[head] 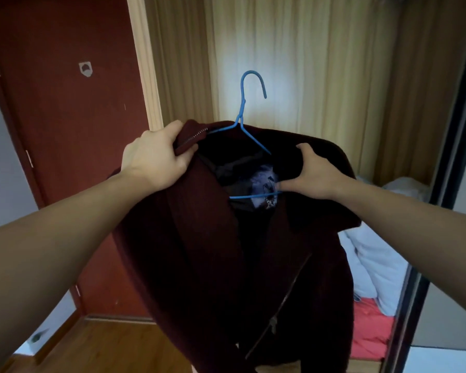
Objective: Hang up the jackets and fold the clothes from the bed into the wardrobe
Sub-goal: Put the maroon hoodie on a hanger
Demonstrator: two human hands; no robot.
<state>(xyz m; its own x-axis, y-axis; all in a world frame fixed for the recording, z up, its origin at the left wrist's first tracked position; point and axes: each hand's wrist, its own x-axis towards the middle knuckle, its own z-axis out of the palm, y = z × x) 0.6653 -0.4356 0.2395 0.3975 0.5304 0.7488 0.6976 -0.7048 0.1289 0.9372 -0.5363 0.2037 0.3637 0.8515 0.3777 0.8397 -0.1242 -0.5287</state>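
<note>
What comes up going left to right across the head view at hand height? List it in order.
Red door → left hand gripping the jacket collar → blue hanger → right hand on the maroon jacket → beige curtain → dark wardrobe frame.

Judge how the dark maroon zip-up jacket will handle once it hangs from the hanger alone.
Probably floppy: the dark maroon zip-up jacket drapes below both grips. It may slip sideways, since the thin blue wire hanger sits tilted inside the collar.
</note>
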